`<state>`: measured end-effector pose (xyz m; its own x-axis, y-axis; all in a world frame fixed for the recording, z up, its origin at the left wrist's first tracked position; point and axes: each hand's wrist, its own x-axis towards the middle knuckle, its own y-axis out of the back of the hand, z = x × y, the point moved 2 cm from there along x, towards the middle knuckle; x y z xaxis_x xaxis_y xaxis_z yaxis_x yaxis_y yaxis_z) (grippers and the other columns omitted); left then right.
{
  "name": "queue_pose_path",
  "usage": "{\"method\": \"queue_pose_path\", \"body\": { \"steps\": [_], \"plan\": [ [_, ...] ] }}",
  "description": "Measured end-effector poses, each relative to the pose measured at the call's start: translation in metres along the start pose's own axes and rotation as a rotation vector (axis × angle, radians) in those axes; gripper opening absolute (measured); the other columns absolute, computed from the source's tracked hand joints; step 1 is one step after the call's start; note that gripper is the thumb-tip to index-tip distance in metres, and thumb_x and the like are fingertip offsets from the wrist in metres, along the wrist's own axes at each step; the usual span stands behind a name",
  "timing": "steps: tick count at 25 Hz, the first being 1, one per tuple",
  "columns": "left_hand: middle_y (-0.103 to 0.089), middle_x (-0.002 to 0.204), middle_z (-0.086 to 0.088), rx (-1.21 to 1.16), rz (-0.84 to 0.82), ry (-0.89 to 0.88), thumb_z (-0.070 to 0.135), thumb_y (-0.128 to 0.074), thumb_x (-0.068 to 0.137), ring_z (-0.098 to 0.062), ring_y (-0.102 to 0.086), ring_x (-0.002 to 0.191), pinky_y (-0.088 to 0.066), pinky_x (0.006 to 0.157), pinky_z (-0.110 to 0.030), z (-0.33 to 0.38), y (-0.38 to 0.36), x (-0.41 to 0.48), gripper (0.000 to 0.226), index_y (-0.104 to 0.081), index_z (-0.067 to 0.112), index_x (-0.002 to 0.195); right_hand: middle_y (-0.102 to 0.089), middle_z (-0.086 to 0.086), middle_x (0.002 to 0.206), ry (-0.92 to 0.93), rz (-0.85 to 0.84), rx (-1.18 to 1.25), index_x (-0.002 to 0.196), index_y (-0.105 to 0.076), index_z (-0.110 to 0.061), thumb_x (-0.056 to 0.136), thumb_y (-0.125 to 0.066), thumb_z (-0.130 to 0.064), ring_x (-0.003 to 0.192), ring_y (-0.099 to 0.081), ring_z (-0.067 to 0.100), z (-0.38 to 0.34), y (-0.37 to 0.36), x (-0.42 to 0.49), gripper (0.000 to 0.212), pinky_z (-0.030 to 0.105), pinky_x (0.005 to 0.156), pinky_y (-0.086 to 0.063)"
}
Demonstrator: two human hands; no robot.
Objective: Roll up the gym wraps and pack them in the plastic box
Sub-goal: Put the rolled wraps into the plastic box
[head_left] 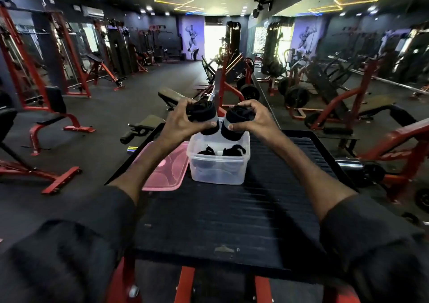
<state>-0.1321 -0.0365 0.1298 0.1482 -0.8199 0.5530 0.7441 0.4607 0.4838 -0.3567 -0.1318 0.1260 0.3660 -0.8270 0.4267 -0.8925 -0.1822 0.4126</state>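
My left hand (180, 122) grips a rolled black gym wrap (201, 113) and my right hand (251, 120) grips a second rolled black wrap (234, 122). Both rolls hang side by side just above the far rim of the clear plastic box (218, 170). The box stands on a black ribbed platform (232, 209). Two more black wraps (221, 151) lie inside the box, partly hidden by its cloudy wall.
A pink lid (167, 170) lies flat to the left of the box, overhanging the platform's edge. The platform sits on a red frame (185, 284). Benches, weight plates and red machines fill the gym floor around; a mirror wall runs on the right.
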Motion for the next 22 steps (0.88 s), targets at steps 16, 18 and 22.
{"method": "queue_pose_path", "body": {
  "steps": [16,18,22],
  "plan": [
    [-0.064,0.125,-0.003,0.546,-0.624,0.069,0.077,-0.069,0.065,-0.025,-0.051,0.128,-0.028,0.115,-0.057,-0.099,-0.056,0.061,0.066,-0.063,0.028,0.109,-0.063,0.004,0.116,-0.329,-0.410,-0.498,0.109,-0.060,-0.032,0.062,-0.087,-0.040,0.110,-0.062,0.027,0.069,-0.048,0.058,0.055,0.052,0.103,-0.047],
    [-0.064,0.128,-0.006,0.255,-0.488,0.109,0.078,-0.064,0.065,-0.026,-0.053,0.130,-0.037,0.113,-0.051,-0.108,-0.056,0.052,0.071,-0.070,0.024,0.110,-0.063,0.010,0.116,-0.312,-0.218,-0.258,0.125,-0.060,-0.016,0.080,-0.082,-0.018,0.106,-0.064,0.026,0.068,-0.040,0.053,0.051,0.036,0.091,-0.054],
    [-0.053,0.145,-0.011,-0.372,-0.225,0.462,0.040,-0.067,0.092,-0.021,-0.055,0.126,-0.047,0.103,-0.031,-0.105,-0.055,0.015,0.055,-0.052,0.017,0.140,-0.059,0.008,0.114,-0.457,0.317,0.245,0.135,-0.052,-0.008,0.090,-0.064,-0.001,0.098,-0.063,0.021,0.082,-0.034,0.013,0.047,0.024,0.071,-0.051]
  ]
}}
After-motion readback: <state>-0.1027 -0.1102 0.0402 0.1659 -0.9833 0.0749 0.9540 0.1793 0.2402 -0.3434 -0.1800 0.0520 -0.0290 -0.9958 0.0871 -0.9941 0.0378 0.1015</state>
